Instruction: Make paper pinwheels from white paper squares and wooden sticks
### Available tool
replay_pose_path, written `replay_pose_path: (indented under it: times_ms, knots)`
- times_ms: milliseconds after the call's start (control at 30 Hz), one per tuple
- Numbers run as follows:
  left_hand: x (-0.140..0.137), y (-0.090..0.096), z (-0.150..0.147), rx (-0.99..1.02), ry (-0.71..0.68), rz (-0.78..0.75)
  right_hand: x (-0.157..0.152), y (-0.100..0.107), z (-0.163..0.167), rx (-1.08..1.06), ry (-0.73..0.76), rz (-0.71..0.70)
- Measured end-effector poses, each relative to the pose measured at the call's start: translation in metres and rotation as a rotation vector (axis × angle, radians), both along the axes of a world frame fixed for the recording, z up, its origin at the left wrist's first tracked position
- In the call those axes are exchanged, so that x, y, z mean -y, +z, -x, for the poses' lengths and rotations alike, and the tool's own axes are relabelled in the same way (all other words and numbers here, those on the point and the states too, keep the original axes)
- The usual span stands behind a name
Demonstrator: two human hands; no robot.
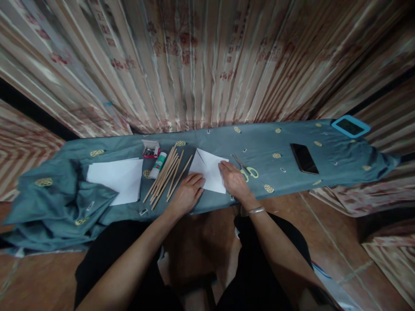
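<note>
A white sheet of paper (210,170) with a crease or cut line near its top lies between my hands on the cloth. My left hand (188,192) holds the sheet at its lower left edge, fingers together. At the right edge, the fingers of my right hand (234,179) grip the paper; the thumb is hard to make out. Just right of that hand lie scissors (248,169) with light green handles. Several thin wooden sticks (165,177) are heaped left of my left hand. Beside them is a green and white glue stick (158,165).
Further left is a stack of white paper (118,177), partly under bunched cloth. A small red box (151,149) of small metal pieces stands open behind the glue stick. To the right lie a phone (304,158) and a blue-framed digital clock (350,126). A curtain (201,65) hangs behind.
</note>
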State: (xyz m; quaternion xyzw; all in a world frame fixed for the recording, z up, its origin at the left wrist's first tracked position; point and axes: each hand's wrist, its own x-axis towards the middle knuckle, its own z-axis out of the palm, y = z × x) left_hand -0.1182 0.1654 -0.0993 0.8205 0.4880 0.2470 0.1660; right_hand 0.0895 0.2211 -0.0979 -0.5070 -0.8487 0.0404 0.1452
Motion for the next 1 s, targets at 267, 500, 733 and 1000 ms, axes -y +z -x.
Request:
replay_pose_path:
  times_ms: [267,500,733,1000]
  knots:
    - [0.006,0.021,0.057,0.1,0.393,-0.153,-0.001,-0.003,0.007,-0.114,-0.054,-0.047]
    - [-0.017,0.027,0.114,0.019,0.677,0.105,0.003,-0.001,0.014,-0.209,-0.047,-0.089]
    - [-0.013,0.03,0.104,0.302,0.751,0.156,0.01,0.013,0.023,-0.4,-0.065,-0.039]
    - [0.022,0.043,0.016,0.857,0.268,0.567,0.039,0.033,0.045,-1.301,0.01,0.856]
